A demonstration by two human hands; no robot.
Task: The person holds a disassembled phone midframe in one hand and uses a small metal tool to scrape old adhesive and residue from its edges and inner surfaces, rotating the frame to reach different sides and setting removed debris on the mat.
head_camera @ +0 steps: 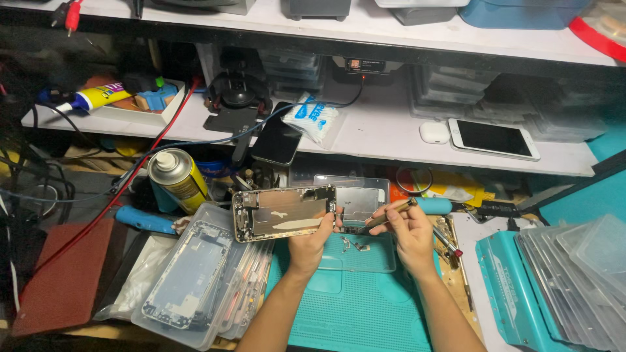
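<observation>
Holding: our left hand (312, 242) grips one phone chassis (284, 212) above the teal mat (355, 306) on the tabletop.
Tool: our right hand (409, 229) clasps one screwdriver (388, 216), tip at the chassis's right edge.
Look: gold-edged frame, open, bare metal plate inside.
Counted: two phones on the shelf (385, 140), one spray can (177, 177).

2 hands (312, 244), 1 spray can (177, 179), 2 phones (493, 138)

Phone chassis (284, 213): silver, gold-edged. Mat (352, 306): teal. Spray can (177, 178): yellow, silver top. Pad (65, 274), near left: dark red. Shelf (385, 133): white.
</observation>
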